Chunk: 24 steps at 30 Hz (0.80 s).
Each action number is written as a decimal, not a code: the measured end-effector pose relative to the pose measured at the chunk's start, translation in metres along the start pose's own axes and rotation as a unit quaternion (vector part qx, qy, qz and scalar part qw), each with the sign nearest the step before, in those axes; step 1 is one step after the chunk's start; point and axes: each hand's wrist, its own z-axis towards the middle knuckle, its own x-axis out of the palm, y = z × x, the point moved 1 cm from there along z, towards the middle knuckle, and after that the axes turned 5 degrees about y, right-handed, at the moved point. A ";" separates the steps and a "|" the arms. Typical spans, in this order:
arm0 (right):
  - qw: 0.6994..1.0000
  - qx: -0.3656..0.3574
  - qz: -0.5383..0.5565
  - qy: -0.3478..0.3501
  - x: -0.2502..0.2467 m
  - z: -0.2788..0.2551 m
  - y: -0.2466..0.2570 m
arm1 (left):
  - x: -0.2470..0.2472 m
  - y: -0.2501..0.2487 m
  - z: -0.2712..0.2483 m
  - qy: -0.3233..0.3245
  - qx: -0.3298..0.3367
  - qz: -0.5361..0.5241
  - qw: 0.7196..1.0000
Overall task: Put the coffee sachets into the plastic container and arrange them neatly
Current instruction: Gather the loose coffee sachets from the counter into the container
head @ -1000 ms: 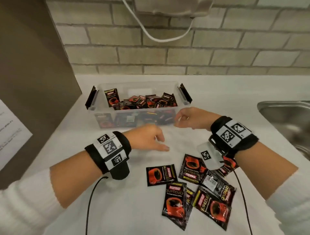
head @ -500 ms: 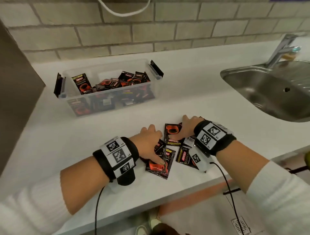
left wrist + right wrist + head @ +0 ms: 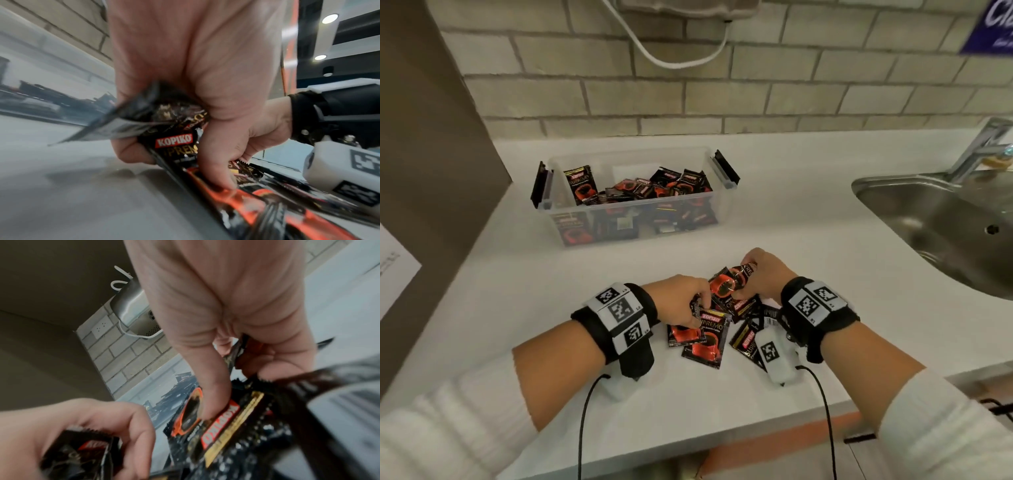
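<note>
Several black-and-orange coffee sachets (image 3: 705, 342) lie in a loose pile on the white counter near its front edge. My left hand (image 3: 688, 301) curls round sachets at the pile's left side; the left wrist view shows a sachet (image 3: 174, 141) pinched between thumb and fingers. My right hand (image 3: 753, 274) grips sachets (image 3: 729, 284) at the pile's far side, thumb pressed on one (image 3: 218, 418). The clear plastic container (image 3: 633, 209) stands farther back, left of centre, holding several jumbled sachets (image 3: 654, 188).
A steel sink (image 3: 945, 219) with a tap (image 3: 983, 147) fills the right side. A brown cabinet panel (image 3: 431, 137) walls off the left. The brick wall (image 3: 688, 85) runs behind, with a white cable hanging. The container's black latches (image 3: 726, 168) stick out sideways.
Both hands came back from the container to the pile, pressed flat on it, and now curl round sachets, lifting some off the counter.
</note>
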 end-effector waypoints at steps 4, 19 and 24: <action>0.996 -0.047 0.080 -0.012 0.001 0.016 0.007 | -0.020 0.018 -0.008 -0.050 -0.003 -0.008 0.999; 0.912 -0.264 0.297 -0.102 -0.076 0.050 0.127 | -0.152 0.061 -0.020 -0.405 -0.055 -0.433 0.804; 0.954 -0.159 0.253 0.015 -0.061 0.094 0.160 | -0.179 0.070 0.004 -0.410 -0.080 -0.516 0.748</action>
